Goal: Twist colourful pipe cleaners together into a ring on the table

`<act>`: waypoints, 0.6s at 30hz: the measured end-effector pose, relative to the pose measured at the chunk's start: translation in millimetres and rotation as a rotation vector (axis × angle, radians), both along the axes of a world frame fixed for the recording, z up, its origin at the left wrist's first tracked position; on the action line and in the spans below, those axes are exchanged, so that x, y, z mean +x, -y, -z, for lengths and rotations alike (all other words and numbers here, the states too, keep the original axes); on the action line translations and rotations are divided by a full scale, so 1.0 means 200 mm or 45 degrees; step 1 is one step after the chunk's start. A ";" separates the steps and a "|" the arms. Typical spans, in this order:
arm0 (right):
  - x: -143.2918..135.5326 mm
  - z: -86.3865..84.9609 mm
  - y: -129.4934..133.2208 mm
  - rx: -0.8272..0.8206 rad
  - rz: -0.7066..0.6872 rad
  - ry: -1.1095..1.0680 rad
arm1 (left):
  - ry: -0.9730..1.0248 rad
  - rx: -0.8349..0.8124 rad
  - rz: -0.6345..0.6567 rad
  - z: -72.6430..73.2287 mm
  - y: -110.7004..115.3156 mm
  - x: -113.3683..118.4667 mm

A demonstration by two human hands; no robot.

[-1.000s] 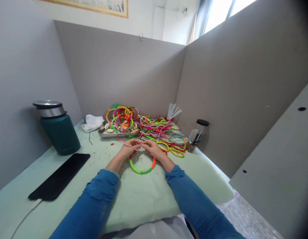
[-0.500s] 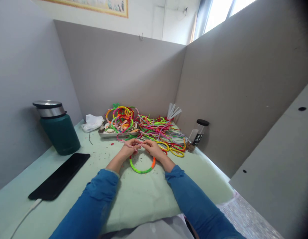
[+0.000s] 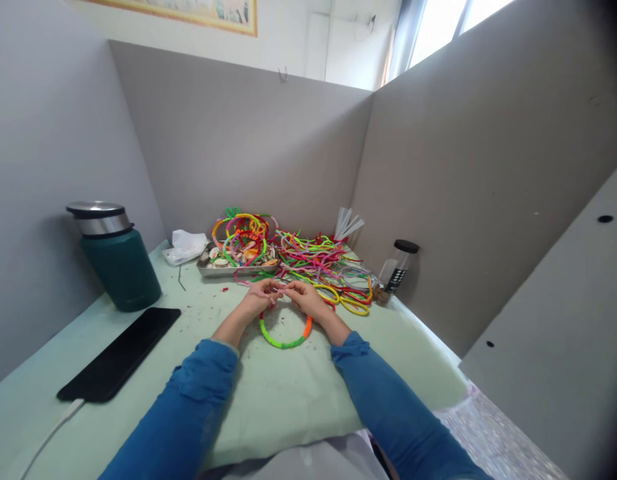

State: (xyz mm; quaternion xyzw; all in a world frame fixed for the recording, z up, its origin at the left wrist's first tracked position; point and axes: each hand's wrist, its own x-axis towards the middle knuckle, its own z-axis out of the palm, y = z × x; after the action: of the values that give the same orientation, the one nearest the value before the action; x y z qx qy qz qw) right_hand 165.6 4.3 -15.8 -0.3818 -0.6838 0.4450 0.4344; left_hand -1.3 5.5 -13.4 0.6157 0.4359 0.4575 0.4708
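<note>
My left hand and my right hand meet near the middle of the table, fingertips pinched close together. Between them is a pink pipe cleaner, its strands lying over the left fingers. Both hands are closed on it. Below the hands hangs or rests a ring wrapped in pipe cleaners, with lime, green, orange and red sections. Its upper part is hidden by my hands, so I cannot tell whether the fingers also grip it.
A metal tray holds shells and several colourful rings. Right of it lies a heap of pipe cleaners. A green bottle, a phone and tissues are on the left. A black-lidded jar stands right, by grey partitions.
Only the fingers and the pink strand over the left hand have shifted slightly. The ring and arms keep their places.
</note>
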 end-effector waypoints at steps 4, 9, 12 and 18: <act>0.00 0.00 0.00 -0.006 -0.004 0.006 | 0.041 -0.065 0.021 -0.01 0.02 0.00; 0.01 0.01 -0.01 0.023 -0.004 0.004 | 0.121 -0.179 0.061 -0.04 0.04 0.00; 0.01 0.01 -0.01 0.027 -0.005 0.002 | 0.180 -0.255 0.057 -0.04 0.04 0.00; 0.01 0.01 0.00 0.032 -0.016 0.016 | 0.302 -0.369 0.067 -0.05 0.04 0.00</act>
State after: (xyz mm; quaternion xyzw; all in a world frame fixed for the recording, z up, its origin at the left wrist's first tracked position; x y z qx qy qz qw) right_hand 167.3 5.0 -17.4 -0.3748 -0.6943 0.4367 0.4322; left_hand -1.8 -2.8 -3.0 0.4944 0.4225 0.4469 0.6143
